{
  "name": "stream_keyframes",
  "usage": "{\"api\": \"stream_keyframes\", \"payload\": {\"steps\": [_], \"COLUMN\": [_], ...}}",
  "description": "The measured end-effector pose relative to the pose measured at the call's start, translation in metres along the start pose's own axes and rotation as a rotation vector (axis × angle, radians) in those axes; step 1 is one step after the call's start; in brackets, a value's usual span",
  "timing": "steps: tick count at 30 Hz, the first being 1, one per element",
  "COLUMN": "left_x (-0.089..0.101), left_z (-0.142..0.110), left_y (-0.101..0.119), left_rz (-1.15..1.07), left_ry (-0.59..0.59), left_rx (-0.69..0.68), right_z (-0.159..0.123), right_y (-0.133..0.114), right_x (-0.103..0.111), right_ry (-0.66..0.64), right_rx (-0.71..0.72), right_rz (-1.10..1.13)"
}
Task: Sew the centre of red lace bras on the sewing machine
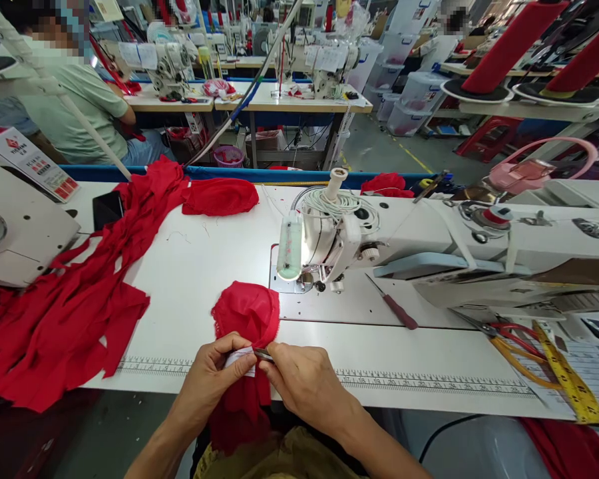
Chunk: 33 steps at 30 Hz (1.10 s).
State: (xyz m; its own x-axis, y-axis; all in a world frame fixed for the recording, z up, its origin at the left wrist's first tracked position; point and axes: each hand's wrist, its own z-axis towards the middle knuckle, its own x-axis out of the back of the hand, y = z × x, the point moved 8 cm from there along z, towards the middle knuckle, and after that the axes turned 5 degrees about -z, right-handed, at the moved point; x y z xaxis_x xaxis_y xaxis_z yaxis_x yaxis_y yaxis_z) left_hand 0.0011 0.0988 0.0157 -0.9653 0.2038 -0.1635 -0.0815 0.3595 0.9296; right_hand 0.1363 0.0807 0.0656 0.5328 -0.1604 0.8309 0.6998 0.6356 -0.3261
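Pinching left hand [220, 364]: fingertips closed on the white piece [239, 360].
Right hand [307, 382]: curled shut around the metal tool [263, 354], beside the white piece.
Red cloth [247, 313]: partly on the table [199, 266], beneath the hands, hanging over the near edge.
Screwdriver [399, 311]: lying near the sewing machine [404, 223].
Scissors [526, 359]: touching the yellow tape [572, 382].
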Motion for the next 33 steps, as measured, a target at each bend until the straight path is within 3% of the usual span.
{"api": "stream_keyframes", "payload": {"steps": [12, 18, 25, 29, 33], "left_x": [0.0, 0.0, -0.002, -0.003, -0.007], "left_z": [0.002, 0.001, -0.003, -0.004, -0.001], "left_y": [0.001, -0.001, 0.002, 0.006, 0.013], "left_rz": [0.001, -0.015, -0.051, 0.01, 0.136], "left_ry": [0.014, 0.014, -0.022, -0.014, -0.051], "left_rx": [-0.01, 0.012, 0.019, 0.011, -0.043], "right_z": [0.002, 0.002, 0.0, 0.003, 0.015], "right_y": [-0.011, -0.002, 0.012, 0.03, 0.034], "right_x": [0.005, 0.0, 0.004, 0.01, 0.003], "right_ry": [0.105, 0.041, -0.001, -0.055, -0.196], "right_rx": [0.121, 0.006, -0.147, -0.327, -0.309], "right_rz": [-0.287, -0.061, 0.036, 0.354, 0.615]}}
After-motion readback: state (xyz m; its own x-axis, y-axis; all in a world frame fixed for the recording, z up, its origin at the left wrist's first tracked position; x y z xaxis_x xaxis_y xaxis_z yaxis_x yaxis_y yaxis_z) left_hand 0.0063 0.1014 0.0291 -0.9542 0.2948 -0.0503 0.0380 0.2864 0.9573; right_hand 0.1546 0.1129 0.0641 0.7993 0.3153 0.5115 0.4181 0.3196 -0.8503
